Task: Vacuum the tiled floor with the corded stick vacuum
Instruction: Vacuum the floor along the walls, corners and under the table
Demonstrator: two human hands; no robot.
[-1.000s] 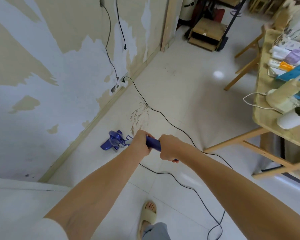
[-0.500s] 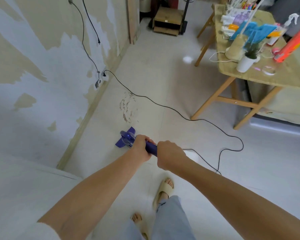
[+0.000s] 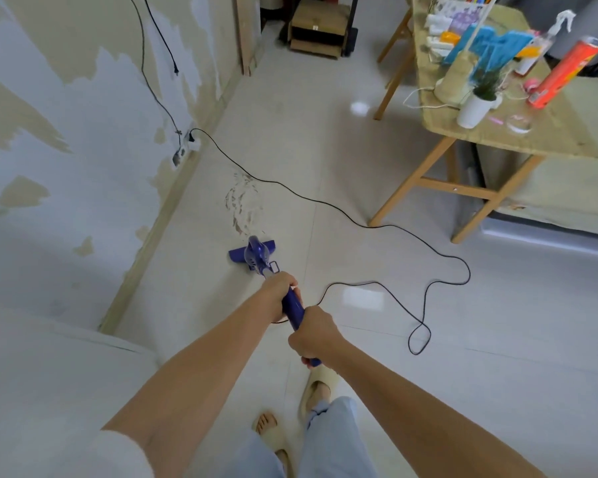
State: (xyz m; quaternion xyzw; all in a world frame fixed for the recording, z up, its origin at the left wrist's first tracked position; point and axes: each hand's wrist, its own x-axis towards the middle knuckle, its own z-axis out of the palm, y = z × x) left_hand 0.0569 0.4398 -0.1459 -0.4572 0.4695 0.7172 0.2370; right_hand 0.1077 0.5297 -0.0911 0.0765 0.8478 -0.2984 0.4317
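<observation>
I see my left hand (image 3: 277, 294) and right hand (image 3: 314, 336) both curled around the vacuum (image 3: 256, 258) handle, left one lower. Its head lies on the tiled floor (image 3: 359, 167), probably just before the dirt (image 3: 242, 205).

We have both bare arms stretched forward and down, nearly straight at the elbows, converging in front of us. Our left hand (image 3: 277, 288) sits farther out with its fingers curled round the vacuum (image 3: 292, 305) handle, while our right hand (image 3: 313, 338) grips the same handle nearer to us, knuckles up and fingers wrapped underneath. A white sleeve (image 3: 118, 453) covers our left upper arm, and our two feet (image 3: 320, 391) stand below the hands, the right one ahead.
</observation>
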